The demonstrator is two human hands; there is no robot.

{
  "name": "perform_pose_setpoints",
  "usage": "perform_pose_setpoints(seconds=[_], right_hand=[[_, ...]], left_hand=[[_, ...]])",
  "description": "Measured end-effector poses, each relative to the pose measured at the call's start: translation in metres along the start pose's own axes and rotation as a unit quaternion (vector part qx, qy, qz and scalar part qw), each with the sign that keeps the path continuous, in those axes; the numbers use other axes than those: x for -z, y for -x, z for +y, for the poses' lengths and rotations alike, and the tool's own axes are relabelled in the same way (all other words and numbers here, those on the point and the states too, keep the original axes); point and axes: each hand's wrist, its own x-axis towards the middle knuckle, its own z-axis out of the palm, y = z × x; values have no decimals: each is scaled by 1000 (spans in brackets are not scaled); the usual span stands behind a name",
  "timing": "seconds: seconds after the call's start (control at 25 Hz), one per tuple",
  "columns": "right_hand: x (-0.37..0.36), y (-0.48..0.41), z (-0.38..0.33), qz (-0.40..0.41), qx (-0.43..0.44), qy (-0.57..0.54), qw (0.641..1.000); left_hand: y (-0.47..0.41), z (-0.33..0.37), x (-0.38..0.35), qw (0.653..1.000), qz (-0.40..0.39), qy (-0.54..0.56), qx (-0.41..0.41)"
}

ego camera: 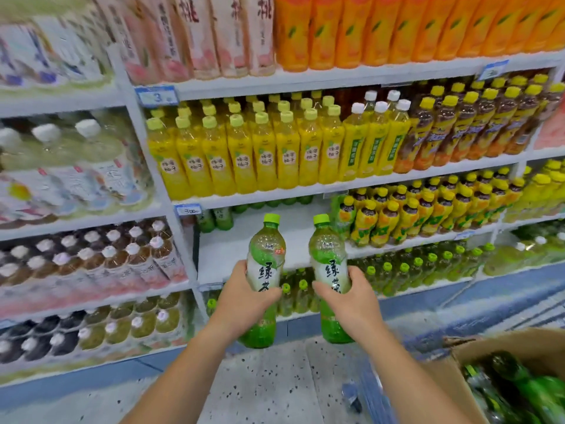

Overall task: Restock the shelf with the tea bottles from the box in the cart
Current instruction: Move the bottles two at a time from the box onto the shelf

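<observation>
Bright, even light, scarcely a shadow; white metal shelves [305, 82] bow outward, and pale plastic bottles [61, 154] left of the left hand [241, 296] blur.

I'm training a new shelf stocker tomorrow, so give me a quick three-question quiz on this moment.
1. True or false: the left hand grips the left tea bottle and the right hand grips the right tea bottle.
2. Multiple choice: the half-bare shelf is A) the topmost tier in view, B) directly below the yellow bottles, C) the lowest tier.
3. Fill in: the cardboard box shows at the lower ____ of the view.

Key: 1 true; 2 B; 3 right.
</observation>
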Motion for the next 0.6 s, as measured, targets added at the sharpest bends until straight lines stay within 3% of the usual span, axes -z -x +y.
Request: perform_pose_setpoints(seconds=[0.24,0.6], right_hand=[[-78,-52,-15,-16,4,9,1000],[-152,-173,37,-40,66,24,997]], left_hand=[[-71,-38,41,999,39,10,8],[-189,-114,20,994,101,34,-16]])
